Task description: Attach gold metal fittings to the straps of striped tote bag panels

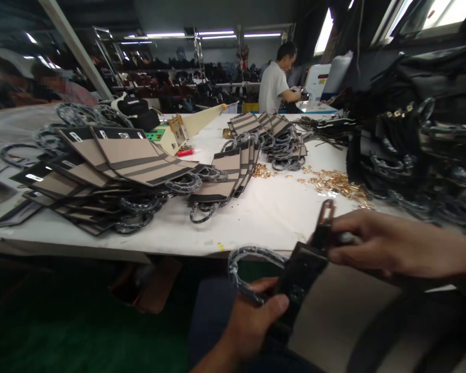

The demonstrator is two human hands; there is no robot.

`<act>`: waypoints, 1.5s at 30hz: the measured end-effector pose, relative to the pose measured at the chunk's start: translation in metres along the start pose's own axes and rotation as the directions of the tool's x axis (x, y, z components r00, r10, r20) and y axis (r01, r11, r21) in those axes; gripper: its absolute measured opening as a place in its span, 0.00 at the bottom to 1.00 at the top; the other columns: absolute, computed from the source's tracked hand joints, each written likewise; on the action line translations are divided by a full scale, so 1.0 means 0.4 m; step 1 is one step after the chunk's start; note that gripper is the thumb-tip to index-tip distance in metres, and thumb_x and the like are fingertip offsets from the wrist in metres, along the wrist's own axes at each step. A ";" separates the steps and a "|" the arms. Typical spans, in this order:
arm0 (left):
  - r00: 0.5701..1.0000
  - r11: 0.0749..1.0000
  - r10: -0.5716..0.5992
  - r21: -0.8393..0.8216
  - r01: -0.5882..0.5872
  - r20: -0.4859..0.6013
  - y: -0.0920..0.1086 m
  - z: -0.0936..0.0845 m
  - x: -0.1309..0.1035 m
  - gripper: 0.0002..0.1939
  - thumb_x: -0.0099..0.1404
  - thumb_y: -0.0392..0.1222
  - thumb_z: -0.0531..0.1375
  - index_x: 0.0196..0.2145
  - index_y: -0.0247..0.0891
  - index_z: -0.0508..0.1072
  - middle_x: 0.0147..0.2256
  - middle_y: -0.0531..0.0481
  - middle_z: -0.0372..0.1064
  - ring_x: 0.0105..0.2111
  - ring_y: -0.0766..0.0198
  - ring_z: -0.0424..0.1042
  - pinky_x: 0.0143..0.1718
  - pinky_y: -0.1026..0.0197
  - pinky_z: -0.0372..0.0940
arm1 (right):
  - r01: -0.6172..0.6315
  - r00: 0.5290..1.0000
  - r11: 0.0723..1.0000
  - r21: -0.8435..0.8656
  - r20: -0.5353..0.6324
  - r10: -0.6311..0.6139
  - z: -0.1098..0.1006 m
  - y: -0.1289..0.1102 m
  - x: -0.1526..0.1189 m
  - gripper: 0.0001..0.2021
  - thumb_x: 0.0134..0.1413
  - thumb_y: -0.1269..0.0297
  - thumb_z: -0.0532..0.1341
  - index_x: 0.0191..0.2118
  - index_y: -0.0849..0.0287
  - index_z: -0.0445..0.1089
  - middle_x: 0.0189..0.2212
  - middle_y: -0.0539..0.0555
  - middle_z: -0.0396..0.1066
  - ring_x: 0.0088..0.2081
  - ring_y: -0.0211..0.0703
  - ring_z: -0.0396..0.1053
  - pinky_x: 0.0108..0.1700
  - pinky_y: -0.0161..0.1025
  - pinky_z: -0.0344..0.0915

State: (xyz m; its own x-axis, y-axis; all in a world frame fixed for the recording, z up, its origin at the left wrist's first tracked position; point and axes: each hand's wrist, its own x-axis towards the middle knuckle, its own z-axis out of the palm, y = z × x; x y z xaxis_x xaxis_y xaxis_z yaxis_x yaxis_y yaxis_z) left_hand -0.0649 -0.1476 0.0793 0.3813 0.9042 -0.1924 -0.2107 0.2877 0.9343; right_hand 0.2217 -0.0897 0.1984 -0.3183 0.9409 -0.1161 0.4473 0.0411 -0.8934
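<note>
A beige bag panel (341,305) with black bands lies across my lap at the lower right. My left hand (252,316) grips its black top edge, thumb pressed on top. A bag handle (252,254) in clear plastic wrap loops out beside that hand. With bent fingers, my right hand (388,243) pinches a short black strap (320,233) at the panel's upper corner. A narrow metal loop (327,210) stands up from the strap's end. Something small and shiny shows at my right fingers, too blurred to name.
Stacked bag panels (140,160) cover the left of the white table (264,223), with further panels (227,171) mid-table. Gold-coloured metal pieces (337,184) are scattered right of centre. Dark bag parts (392,155) pile up at right. A person (272,85) works at a machine behind.
</note>
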 end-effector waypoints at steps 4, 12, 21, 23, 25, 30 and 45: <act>0.949 0.983 -0.123 -0.167 0.076 -0.290 -0.121 -0.037 0.074 0.21 0.59 0.53 0.73 0.43 0.33 0.86 0.36 0.42 0.82 0.35 0.53 0.79 0.38 0.58 0.70 | -0.090 0.929 0.992 -0.087 0.352 0.115 0.088 0.076 0.221 0.11 0.57 0.60 0.65 0.40 0.58 0.82 0.21 0.46 0.68 0.20 0.36 0.61 0.22 0.32 0.58; 0.888 0.944 -0.189 -0.328 0.046 -0.419 -0.191 -0.045 0.175 0.21 0.53 0.51 0.75 0.38 0.32 0.85 0.31 0.43 0.81 0.31 0.55 0.79 0.37 0.58 0.71 | -0.067 0.992 0.946 -0.317 0.084 0.099 0.136 0.215 0.359 0.15 0.56 0.61 0.63 0.48 0.58 0.79 0.36 0.52 0.80 0.33 0.44 0.74 0.36 0.38 0.69; 0.823 0.876 -0.355 -0.465 0.126 -0.444 -0.173 -0.023 0.198 0.21 0.47 0.46 0.76 0.37 0.30 0.84 0.29 0.42 0.81 0.30 0.52 0.81 0.37 0.55 0.74 | -0.135 0.973 0.802 -0.582 -0.231 -0.005 0.109 0.378 0.282 0.32 0.62 0.51 0.61 0.68 0.62 0.67 0.58 0.66 0.75 0.57 0.63 0.73 0.58 0.54 0.69; 0.814 0.875 -0.364 -0.465 0.133 -0.453 -0.168 -0.020 0.203 0.21 0.46 0.47 0.77 0.35 0.31 0.84 0.28 0.42 0.81 0.30 0.51 0.81 0.36 0.55 0.74 | -0.170 0.968 0.718 -0.675 -0.251 -0.006 0.111 0.399 0.252 0.27 0.64 0.48 0.60 0.63 0.58 0.72 0.57 0.64 0.76 0.58 0.66 0.73 0.56 0.56 0.70; 0.810 0.879 -0.362 -0.458 0.132 -0.462 -0.165 -0.018 0.208 0.20 0.46 0.47 0.77 0.34 0.31 0.83 0.28 0.42 0.81 0.30 0.52 0.81 0.36 0.55 0.74 | -0.250 0.956 0.681 -0.688 -0.287 0.061 0.107 0.407 0.223 0.25 0.64 0.46 0.60 0.61 0.52 0.74 0.53 0.60 0.79 0.50 0.64 0.78 0.48 0.54 0.73; 0.806 0.891 -0.344 -0.439 0.118 -0.482 -0.160 -0.008 0.213 0.18 0.47 0.46 0.75 0.33 0.31 0.83 0.28 0.43 0.80 0.28 0.55 0.79 0.33 0.58 0.71 | -0.171 0.894 0.748 -0.641 -0.419 -0.155 0.078 0.383 0.168 0.20 0.65 0.49 0.60 0.56 0.52 0.77 0.49 0.58 0.81 0.47 0.62 0.79 0.46 0.52 0.72; 0.774 0.873 -0.379 -0.472 0.119 -0.507 -0.165 0.005 0.218 0.14 0.48 0.44 0.73 0.30 0.33 0.78 0.27 0.45 0.79 0.25 0.60 0.75 0.31 0.60 0.68 | 0.311 0.705 0.843 0.439 -0.702 0.106 0.265 0.217 0.155 0.08 0.56 0.66 0.65 0.42 0.51 0.69 0.35 0.50 0.72 0.31 0.45 0.74 0.34 0.43 0.70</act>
State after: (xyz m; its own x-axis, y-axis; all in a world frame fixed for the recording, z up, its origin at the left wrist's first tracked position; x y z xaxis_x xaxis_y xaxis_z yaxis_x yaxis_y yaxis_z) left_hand -0.0158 -0.0883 0.0015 -0.0811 0.7509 -0.6555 -0.5637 0.5078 0.6515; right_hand 0.1524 -0.0635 0.0677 0.4094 0.9033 0.1284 -0.0894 0.1798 -0.9796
